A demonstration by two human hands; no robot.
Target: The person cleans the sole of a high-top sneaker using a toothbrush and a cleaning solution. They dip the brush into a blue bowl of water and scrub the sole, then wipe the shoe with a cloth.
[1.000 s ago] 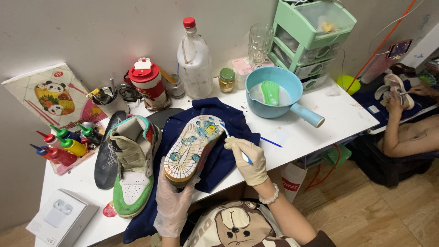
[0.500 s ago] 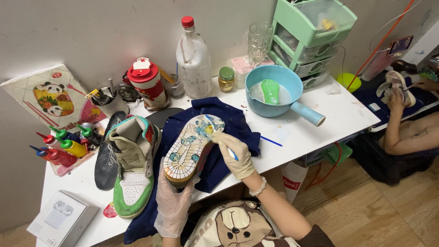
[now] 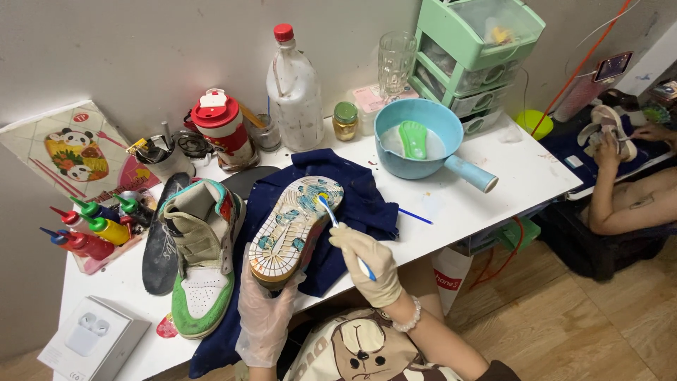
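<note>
Blue toothbrush point(image 3: 337, 227) on upturned shoe sole point(image 3: 293, 229)

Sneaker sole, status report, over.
Left hand props upturned sneaker on blue cloth. Right hand holds toothbrush, bristles on sole. Nothing blocking.

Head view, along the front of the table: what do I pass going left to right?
White box → green and white sneaker → left hand holding the upturned shoe → right hand with toothbrush → blue saucepan → another person's arm.
</note>
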